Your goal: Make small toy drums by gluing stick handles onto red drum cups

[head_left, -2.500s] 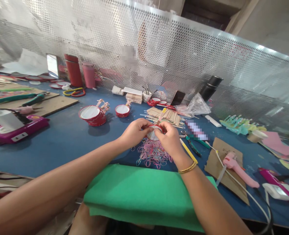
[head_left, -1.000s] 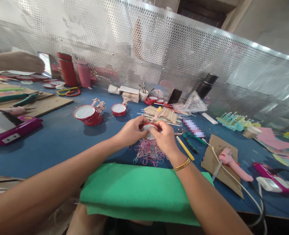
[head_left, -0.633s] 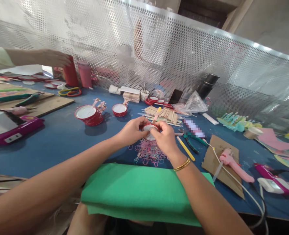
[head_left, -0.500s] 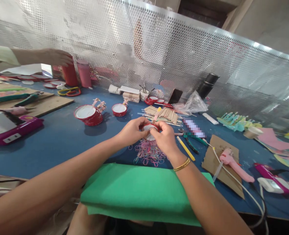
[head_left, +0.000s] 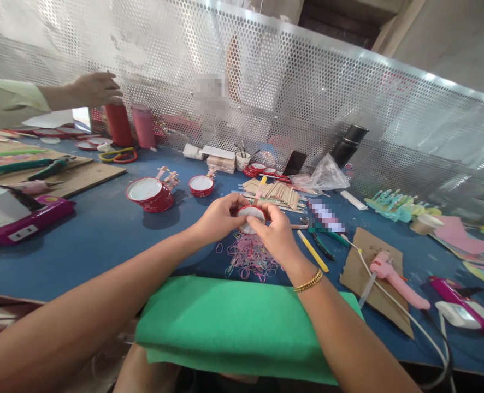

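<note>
Frame centre: left hand (head_left: 224, 217) and right hand (head_left: 275, 226), grip of each pinching red-rimmed disc (head_left: 249, 227). Stick (head_left: 260, 191) juts up beyond disc. Rubber bands (head_left: 252, 257) heaped below on tabletop (head_left: 102, 245). Stacked discs (head_left: 154, 199) left of centre. Upper left: co-worker's hand (head_left: 95, 89) near top of red flask (head_left: 118, 124).

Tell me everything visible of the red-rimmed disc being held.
The round disc has a whitish face and thin red rim; material unclear. A flat stick, yellow-tipped and pinkish below, juts past its far edge. It is tilted toward the camera near a pile of loops. The left hand and right hand grip its sides, the right thumb across its face.
</note>
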{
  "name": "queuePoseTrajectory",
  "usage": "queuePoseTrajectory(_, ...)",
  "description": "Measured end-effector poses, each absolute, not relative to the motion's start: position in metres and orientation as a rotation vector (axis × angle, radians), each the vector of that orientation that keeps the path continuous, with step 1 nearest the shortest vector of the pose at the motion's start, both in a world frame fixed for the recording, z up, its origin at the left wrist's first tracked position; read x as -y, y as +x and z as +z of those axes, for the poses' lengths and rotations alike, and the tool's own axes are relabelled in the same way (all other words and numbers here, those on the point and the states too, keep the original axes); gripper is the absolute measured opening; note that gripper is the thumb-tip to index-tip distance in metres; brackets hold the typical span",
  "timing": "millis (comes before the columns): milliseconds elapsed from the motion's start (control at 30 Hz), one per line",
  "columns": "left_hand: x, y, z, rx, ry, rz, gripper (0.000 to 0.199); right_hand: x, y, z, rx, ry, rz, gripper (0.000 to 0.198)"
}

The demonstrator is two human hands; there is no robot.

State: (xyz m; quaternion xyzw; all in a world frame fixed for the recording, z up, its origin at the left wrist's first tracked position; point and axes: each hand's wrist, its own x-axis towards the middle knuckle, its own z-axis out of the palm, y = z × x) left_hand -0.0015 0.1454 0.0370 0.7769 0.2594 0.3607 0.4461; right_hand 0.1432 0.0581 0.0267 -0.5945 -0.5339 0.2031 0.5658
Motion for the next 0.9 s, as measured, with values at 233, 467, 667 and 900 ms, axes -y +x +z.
queuePoseTrajectory(233,-0.148,-0.003,0.039,-0.651,1.694,0.829,0.025,-0.056,0.155,0.031,1.005,-1.29,0.397,0.046)
queuePoseTrajectory(467,-0.15,-0.004,0.045,-0.71,1.547,0.873,0.021,-0.052,0.169,0.045,0.806,-1.15,0.324,0.035)
queuePoseTrajectory(667,-0.164,-0.01,0.042,-0.828,1.547,0.813,0.024,-0.047,0.186,0.061,0.657,-1.042,0.211,0.033)
queuePoseTrajectory(900,-0.183,-0.017,0.033,-0.987,1.691,0.682,0.026,-0.039,0.217,0.073,0.517,-1.069,0.145,0.039)
